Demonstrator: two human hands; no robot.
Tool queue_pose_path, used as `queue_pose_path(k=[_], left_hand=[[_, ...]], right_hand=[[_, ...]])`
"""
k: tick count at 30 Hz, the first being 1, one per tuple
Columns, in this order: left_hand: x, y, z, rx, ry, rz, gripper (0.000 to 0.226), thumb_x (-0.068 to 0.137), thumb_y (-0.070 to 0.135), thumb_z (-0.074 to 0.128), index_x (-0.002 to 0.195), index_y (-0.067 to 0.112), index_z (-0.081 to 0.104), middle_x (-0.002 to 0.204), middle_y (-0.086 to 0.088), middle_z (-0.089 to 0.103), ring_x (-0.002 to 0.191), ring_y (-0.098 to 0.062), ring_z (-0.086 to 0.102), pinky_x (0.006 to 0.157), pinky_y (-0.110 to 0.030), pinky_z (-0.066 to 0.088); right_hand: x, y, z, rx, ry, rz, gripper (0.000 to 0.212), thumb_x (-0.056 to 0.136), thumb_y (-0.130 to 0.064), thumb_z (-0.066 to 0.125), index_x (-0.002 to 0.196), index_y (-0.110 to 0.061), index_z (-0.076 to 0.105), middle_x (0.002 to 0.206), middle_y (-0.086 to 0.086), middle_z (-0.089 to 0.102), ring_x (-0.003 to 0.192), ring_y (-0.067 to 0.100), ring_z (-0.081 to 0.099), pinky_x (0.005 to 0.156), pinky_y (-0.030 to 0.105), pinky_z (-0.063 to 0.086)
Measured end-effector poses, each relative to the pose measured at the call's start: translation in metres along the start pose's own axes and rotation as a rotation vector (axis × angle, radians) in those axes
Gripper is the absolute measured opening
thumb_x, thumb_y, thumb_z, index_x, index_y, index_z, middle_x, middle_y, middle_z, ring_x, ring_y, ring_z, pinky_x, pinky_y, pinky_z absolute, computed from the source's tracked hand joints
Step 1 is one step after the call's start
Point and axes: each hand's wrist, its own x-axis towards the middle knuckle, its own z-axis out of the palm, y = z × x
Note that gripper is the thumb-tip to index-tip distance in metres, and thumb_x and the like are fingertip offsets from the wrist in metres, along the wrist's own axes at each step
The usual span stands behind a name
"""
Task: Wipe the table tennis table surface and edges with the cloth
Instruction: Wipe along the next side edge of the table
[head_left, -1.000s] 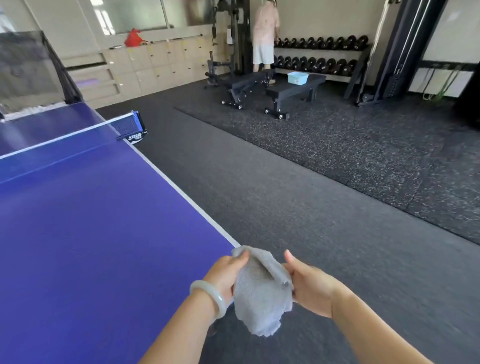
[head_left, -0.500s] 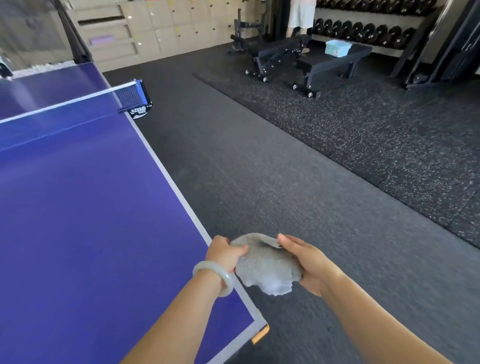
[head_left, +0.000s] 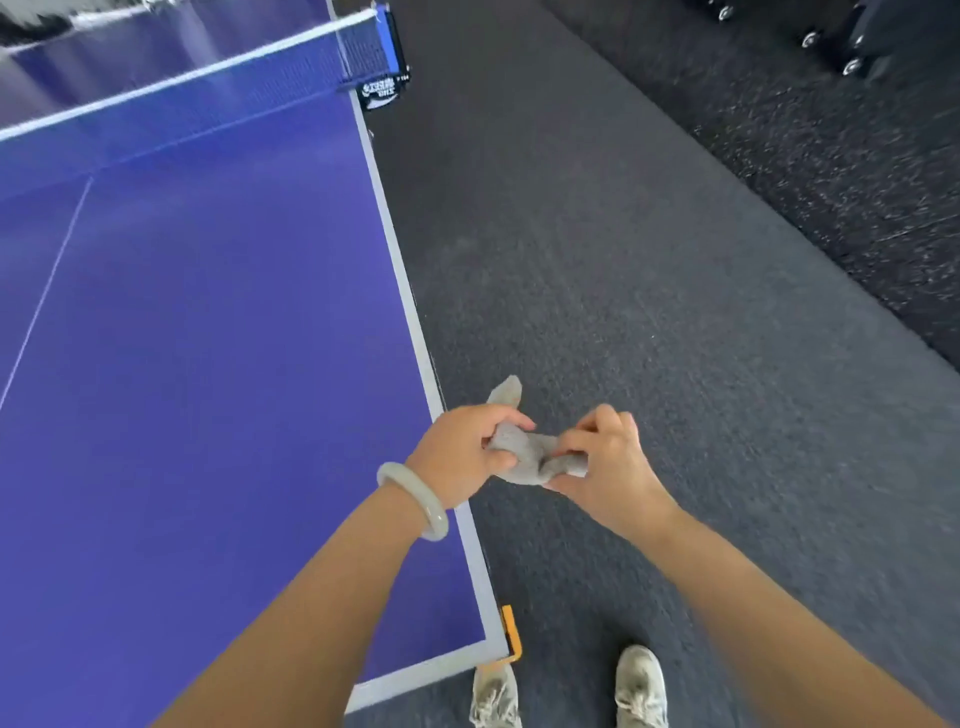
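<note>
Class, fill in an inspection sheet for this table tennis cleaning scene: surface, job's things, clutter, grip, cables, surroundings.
Surface: blue table with white lines, net strung across the far end.
Job's things: grey cloth, bunched up, held beside the table's side edge.
Clutter: nothing seen.
Grip: left hand and right hand both pinch the cloth.
Cables: nothing seen.
Surroundings: dark floor, orange corner guard, the person's shoes.
</note>
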Motion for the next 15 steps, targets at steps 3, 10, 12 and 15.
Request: queue_pose_path(k=[3,10,12,15], left_hand=[[0.013,-0.011,0.009,-0.053,0.138,-0.109,0.024,0.095,0.019,0.062,0.117,0.028,0.065,0.104,0.012,0.067,0.090,0.009,0.058,0.070,-0.001,0.040],[0.013,-0.080,0.044,0.281,0.217,-0.384,0.037,0.103,0.013,0.045,0.139,0.008,0.049,0.140,-0.008,0.044,0.119,-0.025,0.049,0.097,-0.028,0.038],[0.012,-0.094,0.050,0.362,0.241,-0.405,0.041,0.102,0.012,0.044,0.143,0.005,0.043,0.147,-0.011,0.038,0.131,-0.030,0.041,0.107,-0.036,0.035],[0.013,-0.112,0.055,0.465,0.271,-0.431,0.050,0.104,0.018,0.042,0.151,0.005,0.031,0.158,-0.012,0.024,0.143,-0.029,0.028,0.115,-0.041,0.027]], right_hand=[[0.006,0.028,0.006,0.024,-0.022,0.023,0.025,0.092,-0.016,0.066,0.073,-0.019,0.049,0.111,-0.004,0.047,0.092,0.012,0.043,0.073,0.006,0.035],[-0.032,0.068,0.096,0.235,-0.281,0.209,0.023,0.097,-0.029,0.061,0.104,-0.007,0.059,0.108,-0.008,0.042,0.086,0.005,0.052,0.076,0.008,0.036],[-0.047,0.064,0.123,0.487,-0.359,0.223,0.023,0.099,-0.026,0.060,0.096,-0.003,0.064,0.108,-0.007,0.050,0.092,-0.001,0.054,0.082,0.007,0.036],[-0.056,0.067,0.151,0.611,-0.323,0.361,0.027,0.104,-0.023,0.048,0.090,-0.009,0.065,0.097,-0.003,0.060,0.085,0.000,0.059,0.073,0.010,0.039]])
